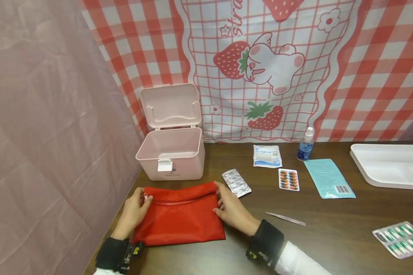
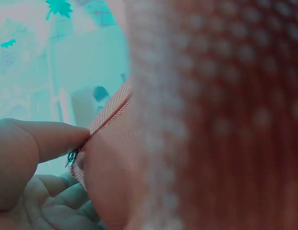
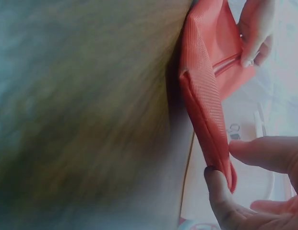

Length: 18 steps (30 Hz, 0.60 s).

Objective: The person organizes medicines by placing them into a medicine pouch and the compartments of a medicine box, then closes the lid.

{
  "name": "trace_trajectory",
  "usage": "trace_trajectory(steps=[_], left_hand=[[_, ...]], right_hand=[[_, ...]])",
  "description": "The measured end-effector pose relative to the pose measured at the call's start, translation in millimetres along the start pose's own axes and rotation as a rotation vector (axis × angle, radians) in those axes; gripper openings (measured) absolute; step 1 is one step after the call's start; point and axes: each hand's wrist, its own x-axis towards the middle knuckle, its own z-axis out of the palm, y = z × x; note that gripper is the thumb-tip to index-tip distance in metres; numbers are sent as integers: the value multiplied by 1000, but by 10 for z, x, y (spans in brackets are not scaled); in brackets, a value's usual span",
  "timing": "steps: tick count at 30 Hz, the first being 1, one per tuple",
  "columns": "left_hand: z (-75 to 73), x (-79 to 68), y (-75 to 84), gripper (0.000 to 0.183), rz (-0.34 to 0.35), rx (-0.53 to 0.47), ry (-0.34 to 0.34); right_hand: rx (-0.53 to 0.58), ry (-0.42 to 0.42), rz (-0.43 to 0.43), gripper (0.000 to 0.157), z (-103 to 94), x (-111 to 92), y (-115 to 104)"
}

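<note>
A red zippered pouch [image 1: 180, 219] lies at the table's left front, its zipper running along the upper part. At its upper left corner, beside the zipper pull [image 1: 145, 196], my left hand [image 1: 134, 210] pinches the fabric between thumb and fingers. The left wrist view shows that thumb [image 2: 57, 139] on the zipper end. My right hand [image 1: 234, 208] holds the right edge, thumb on one face and a finger on the other, as the right wrist view shows the pouch [image 3: 206, 105] between them. Behind the pouch stands a pink box [image 1: 179, 172] with its lid raised.
Right of the pouch lie a silver blister pack [image 1: 236, 183], tweezers [image 1: 285, 219], orange-green capsules [image 1: 289, 180], a Surgical packet [image 1: 267, 156] and a teal sachet [image 1: 330, 178]. A spray bottle [image 1: 305, 145] stands behind them. Farther right are a white tray [image 1: 368, 168] and green-white capsules [image 1: 400, 240].
</note>
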Motion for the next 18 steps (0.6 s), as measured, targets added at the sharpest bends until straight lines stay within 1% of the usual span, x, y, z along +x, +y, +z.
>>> trace_trajectory(steps=[4, 8, 10, 13, 16, 18], left_hand=[[-20, -3, 85, 21, 11, -74, 34], [-70, -22, 158, 18, -27, -154, 26], [-94, -31, 194, 16, -34, -191, 22], [-109, -29, 241, 14, -33, -281, 11], [-108, -24, 283, 13, -20, -375, 4], [-106, -21, 309, 14, -25, -439, -7]], right_hand=[[-2, 54, 38, 72, -65, -28, 26], [1, 94, 63, 73, -153, -64, 53], [-4, 111, 67, 75, -201, -82, 63], [-5, 145, 62, 75, -271, -105, 72], [1, 177, 39, 76, -339, -133, 88], [4, 198, 18, 77, -386, -151, 98]])
